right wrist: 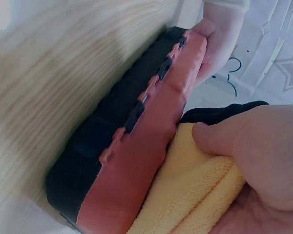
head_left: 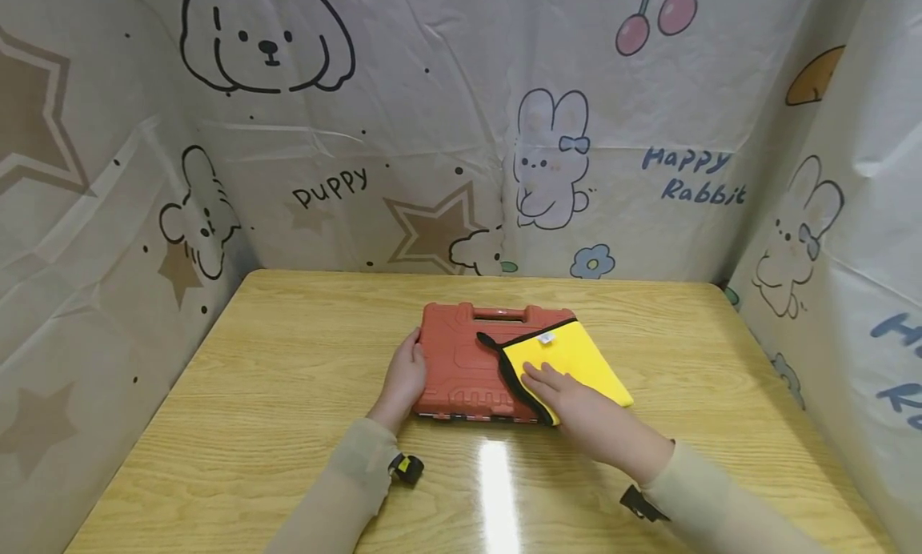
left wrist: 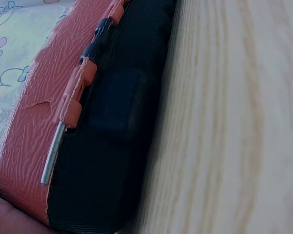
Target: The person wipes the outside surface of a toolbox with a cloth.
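Observation:
A red plastic carrying case (head_left: 454,354) with a black lower half (left wrist: 112,117) lies flat on the table, its handle at the far side. My left hand (head_left: 403,378) holds the case's left end; some of its fingers are hidden. A yellow fleecy cloth (head_left: 598,370) with black edging and a small loop covers the right part of the lid. On top of that cloth rests my right hand (head_left: 583,414), its fingers extended across it in the head view. From the right wrist, the cloth (right wrist: 195,190) shows folds beside the thumb.
The wood-grain table (head_left: 274,362) stretches around the case on all sides. Behind and beside it hangs a white printed sheet (head_left: 432,162) with cartoon animals. Black straps (head_left: 408,468) with small devices sit at both wrists.

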The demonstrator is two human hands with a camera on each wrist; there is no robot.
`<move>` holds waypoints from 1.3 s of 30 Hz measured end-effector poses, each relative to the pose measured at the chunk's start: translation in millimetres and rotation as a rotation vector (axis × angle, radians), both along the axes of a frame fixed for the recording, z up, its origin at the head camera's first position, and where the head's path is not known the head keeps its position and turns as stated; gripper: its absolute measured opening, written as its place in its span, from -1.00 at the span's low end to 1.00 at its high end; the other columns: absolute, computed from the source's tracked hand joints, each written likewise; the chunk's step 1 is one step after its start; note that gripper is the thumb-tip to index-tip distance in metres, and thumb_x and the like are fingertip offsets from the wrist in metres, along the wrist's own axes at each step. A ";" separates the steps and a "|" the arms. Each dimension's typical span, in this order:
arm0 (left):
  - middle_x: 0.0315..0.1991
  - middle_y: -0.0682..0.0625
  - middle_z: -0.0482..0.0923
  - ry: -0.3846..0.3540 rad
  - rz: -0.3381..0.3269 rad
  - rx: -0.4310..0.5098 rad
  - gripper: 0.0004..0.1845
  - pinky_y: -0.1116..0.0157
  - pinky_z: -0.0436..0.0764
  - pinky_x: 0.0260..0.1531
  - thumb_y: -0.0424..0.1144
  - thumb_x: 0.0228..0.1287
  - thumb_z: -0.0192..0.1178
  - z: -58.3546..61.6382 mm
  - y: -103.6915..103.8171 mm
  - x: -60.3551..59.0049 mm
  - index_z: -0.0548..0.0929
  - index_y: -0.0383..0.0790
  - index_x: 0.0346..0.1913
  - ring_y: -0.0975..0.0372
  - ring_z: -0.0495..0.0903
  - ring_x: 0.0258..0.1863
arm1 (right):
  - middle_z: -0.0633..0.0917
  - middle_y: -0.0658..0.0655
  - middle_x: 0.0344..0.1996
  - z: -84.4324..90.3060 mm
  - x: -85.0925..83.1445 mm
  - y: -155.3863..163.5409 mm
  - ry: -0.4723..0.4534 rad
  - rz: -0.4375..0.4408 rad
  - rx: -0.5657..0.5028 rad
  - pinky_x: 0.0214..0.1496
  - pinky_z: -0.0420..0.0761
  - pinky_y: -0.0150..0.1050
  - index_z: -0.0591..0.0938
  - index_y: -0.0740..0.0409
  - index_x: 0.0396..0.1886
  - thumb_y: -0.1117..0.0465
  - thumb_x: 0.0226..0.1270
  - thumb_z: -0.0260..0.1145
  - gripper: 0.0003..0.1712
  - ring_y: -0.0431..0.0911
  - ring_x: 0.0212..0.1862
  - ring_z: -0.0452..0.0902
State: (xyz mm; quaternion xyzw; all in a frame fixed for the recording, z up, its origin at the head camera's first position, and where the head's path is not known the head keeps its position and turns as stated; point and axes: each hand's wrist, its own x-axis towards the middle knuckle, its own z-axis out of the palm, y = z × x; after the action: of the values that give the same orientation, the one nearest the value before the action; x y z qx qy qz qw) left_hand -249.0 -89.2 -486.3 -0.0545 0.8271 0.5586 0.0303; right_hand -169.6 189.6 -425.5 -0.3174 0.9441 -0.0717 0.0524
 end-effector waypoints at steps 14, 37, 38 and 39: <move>0.59 -0.35 0.12 -0.014 0.001 0.009 -0.46 -0.10 0.09 0.60 -0.29 0.69 -0.33 -1.3 -0.3 -0.6 0.13 -0.40 0.60 -0.16 0.06 0.61 | 0.36 0.24 0.55 2.8 30.2 6.5 0.005 0.038 -0.053 0.42 0.46 0.19 0.38 0.26 0.53 0.74 0.08 0.29 -0.05 0.27 0.52 0.30; 0.57 -0.38 0.16 0.022 -0.031 -0.022 -0.46 -0.12 0.14 0.58 -0.31 0.68 -0.31 0.7 -3.3 1.2 0.15 -0.43 0.59 -0.19 0.11 0.59 | 0.47 0.31 0.45 7.3 26.1 13.9 0.037 -0.100 -0.037 0.08 0.72 -0.02 0.50 0.33 0.42 0.64 0.06 0.37 -0.17 0.24 0.40 0.48; 0.57 -0.38 0.16 0.023 -0.034 -0.024 -0.46 -0.13 0.14 0.58 -0.31 0.68 -0.31 0.9 -3.4 1.4 0.15 -0.43 0.59 -0.19 0.11 0.59 | 0.47 0.31 0.45 7.3 24.1 14.3 0.029 -0.108 -0.037 0.04 0.73 -0.05 0.49 0.32 0.42 0.63 0.05 0.38 -0.17 0.25 0.40 0.48; 0.57 -0.38 0.16 0.023 -0.036 -0.026 -0.46 -0.13 0.14 0.58 -0.31 0.68 -0.31 1.1 -3.5 1.5 0.14 -0.43 0.59 -0.19 0.11 0.59 | 0.47 0.31 0.46 7.1 22.0 14.6 0.018 -0.120 -0.035 -0.02 0.74 -0.09 0.49 0.32 0.43 0.63 0.05 0.38 -0.16 0.25 0.41 0.47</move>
State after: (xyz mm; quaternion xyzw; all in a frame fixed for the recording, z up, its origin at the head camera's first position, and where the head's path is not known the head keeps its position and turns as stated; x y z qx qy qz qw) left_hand -247.5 -92.7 -485.2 -0.0336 0.8354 0.5477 0.0300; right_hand -147.6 204.2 -418.4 -0.2615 0.9605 -0.0886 0.0341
